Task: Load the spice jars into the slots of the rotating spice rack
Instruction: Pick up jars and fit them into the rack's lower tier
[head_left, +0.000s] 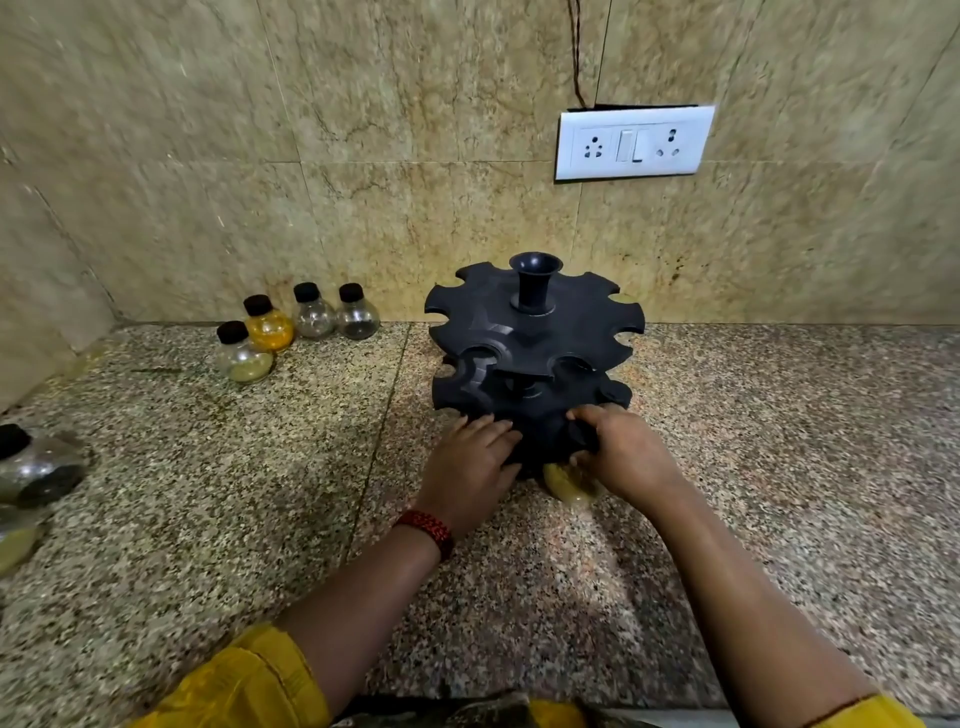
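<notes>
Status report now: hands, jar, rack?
Left hand flat on rack. Right hand grips jar at lower slot. Four spare jars by wall. Nothing in the way.

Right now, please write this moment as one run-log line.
left hand: rests on black plastic two-tier spice rack | right hand: grips round glass jar of tan spice at lower tier
</notes>
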